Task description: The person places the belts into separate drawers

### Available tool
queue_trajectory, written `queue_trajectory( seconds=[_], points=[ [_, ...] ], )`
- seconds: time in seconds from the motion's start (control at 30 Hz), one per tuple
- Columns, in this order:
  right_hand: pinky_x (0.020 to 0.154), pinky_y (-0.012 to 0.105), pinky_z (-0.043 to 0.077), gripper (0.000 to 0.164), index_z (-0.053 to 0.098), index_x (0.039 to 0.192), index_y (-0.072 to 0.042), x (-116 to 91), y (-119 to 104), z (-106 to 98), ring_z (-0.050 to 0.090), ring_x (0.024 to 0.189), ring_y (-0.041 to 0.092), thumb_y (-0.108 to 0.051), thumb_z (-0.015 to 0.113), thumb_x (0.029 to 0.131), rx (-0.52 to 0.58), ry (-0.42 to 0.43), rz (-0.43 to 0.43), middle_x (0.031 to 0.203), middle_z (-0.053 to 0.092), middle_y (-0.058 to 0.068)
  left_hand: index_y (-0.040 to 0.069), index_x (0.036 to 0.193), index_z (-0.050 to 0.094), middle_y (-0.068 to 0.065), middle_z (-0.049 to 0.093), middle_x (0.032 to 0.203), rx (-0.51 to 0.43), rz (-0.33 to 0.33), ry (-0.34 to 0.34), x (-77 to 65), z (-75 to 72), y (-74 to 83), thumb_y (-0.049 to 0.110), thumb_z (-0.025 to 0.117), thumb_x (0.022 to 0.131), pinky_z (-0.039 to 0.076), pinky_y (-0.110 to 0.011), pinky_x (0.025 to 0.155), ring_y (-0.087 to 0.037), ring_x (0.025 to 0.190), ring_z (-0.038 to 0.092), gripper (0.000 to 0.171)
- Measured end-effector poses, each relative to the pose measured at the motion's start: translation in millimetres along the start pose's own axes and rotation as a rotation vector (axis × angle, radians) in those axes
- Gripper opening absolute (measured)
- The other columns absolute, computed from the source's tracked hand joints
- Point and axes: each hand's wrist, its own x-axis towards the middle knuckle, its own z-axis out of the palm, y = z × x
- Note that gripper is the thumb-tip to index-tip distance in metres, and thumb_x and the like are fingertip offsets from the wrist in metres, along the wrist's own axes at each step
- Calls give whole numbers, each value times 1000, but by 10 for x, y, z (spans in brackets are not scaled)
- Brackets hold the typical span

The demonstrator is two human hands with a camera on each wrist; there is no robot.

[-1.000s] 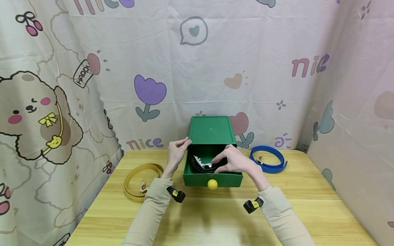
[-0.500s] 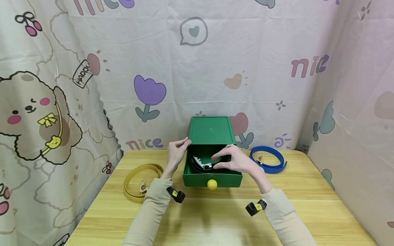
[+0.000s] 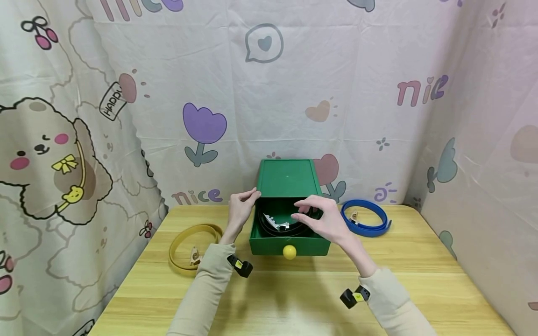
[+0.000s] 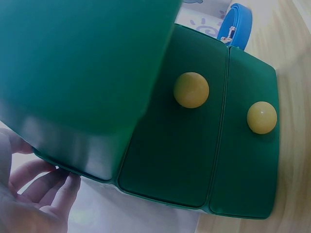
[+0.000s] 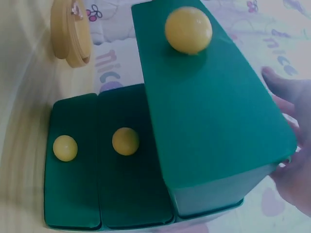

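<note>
A green drawer cabinet (image 3: 287, 177) stands at the back of the table with its top drawer (image 3: 269, 246) pulled out. Inside that drawer lies a coiled black belt (image 3: 265, 226) with a silver buckle (image 3: 277, 224). My left hand (image 3: 241, 210) holds the cabinet's upper left edge; in the left wrist view its bent fingers (image 4: 41, 179) lie against the side. Over the drawer's right part hovers my right hand (image 3: 325, 219), thumb and index finger apart, with no object visible between them. The right wrist view shows it beyond the drawer's side, partly cut off.
A coiled yellow belt (image 3: 174, 245) lies left of the cabinet, close to the left forearm. To the right is a coiled blue belt (image 3: 380, 228). Two lower drawers with yellow knobs (image 5: 125, 141) are pushed in. A patterned cloth (image 3: 269, 93) hangs behind the table.
My right hand has shifted right and away from the buckle, its thumb and index finger leaving the belt's middle. The left hand, cabinet and belts have stayed in place.
</note>
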Motion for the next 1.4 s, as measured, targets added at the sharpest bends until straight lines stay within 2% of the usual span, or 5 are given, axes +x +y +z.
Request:
queue_trajectory(
  seconds=[0.13,0.27,0.83,1.03,1.4],
  points=[
    [58,29,43,25,76,99,-9,-32,-61,73,53,66,17,-1,83,77,-73,135,-113,73,63,1,2,121,72,-11,69,131,3,0,-2,0,-3,5,23,69,94,51,-46,106,-29,125,64,34],
    [55,24,41,13,74,95,-8,-88,-123,128,49,58,15,-17,80,87,-124,208,-195,65,57,2,2,121,72,-12,69,130,1,1,-2,0,-6,14,22,69,94,51,-46,107,-29,125,64,34],
    [46,4,36,23,69,82,-8,-373,-266,338,43,40,-2,-26,69,96,-165,240,-358,49,52,-9,-1,120,71,-15,67,132,2,17,-7,4,-4,13,20,69,93,51,-47,106,-32,126,63,34],
    [49,3,40,18,68,83,-8,-512,-268,446,49,43,-4,-22,71,95,-147,211,-369,52,57,-9,-1,121,71,-14,67,131,6,8,-5,-1,-3,15,21,69,94,50,-47,108,-32,126,63,35],
    [48,2,39,27,66,81,-7,-701,-198,588,49,44,-2,-29,70,95,-191,212,-285,54,58,-7,0,120,72,-13,68,131,0,3,-6,-9,-1,19,21,69,94,50,-46,108,-30,126,63,34]
  ],
)
